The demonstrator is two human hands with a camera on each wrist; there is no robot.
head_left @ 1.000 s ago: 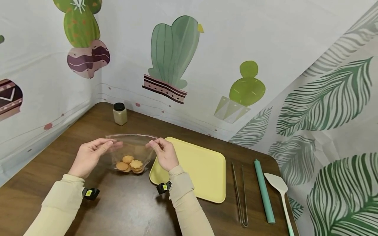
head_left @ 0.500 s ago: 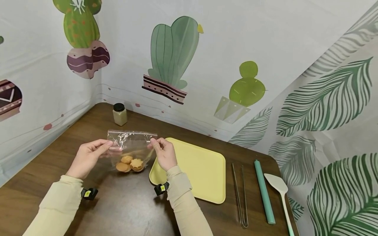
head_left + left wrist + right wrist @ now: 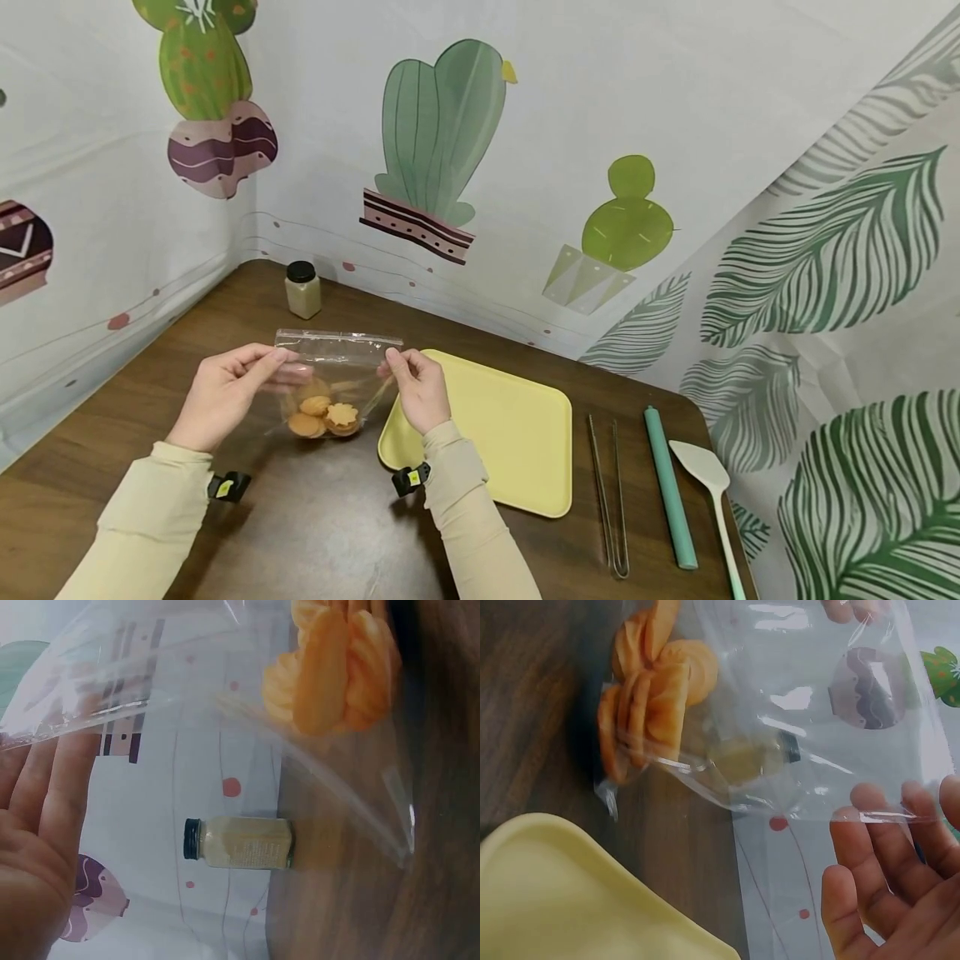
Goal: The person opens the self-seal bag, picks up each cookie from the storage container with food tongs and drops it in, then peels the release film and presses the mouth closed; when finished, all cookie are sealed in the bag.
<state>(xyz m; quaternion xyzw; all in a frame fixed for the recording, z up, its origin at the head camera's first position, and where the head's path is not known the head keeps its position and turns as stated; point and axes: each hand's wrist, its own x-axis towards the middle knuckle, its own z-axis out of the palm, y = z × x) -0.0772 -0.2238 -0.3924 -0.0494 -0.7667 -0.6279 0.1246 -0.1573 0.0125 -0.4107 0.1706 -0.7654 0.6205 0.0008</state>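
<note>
A clear zip bag is held upright by both hands over the table, its zip edge on top. Several golden scalloped cookies lie in the bottom of it. My left hand pinches the bag's left side between thumb and fingers, some of the fingers showing through the plastic. On the other side my right hand pinches the bag near its upper right corner. In the right wrist view the cookies sit piled in the bag's lower corner, and the fingers lie along its edge.
A yellow tray lies just right of the bag, partly behind the right hand. Further right are metal tongs, a green rolling pin and a white spatula. A black-lidded jar stands at the back left.
The bag's top edge has risen and straightened, its zip strip now showing more fully above the hands. The cookies have shifted slightly left. Both hands keep their hold.
</note>
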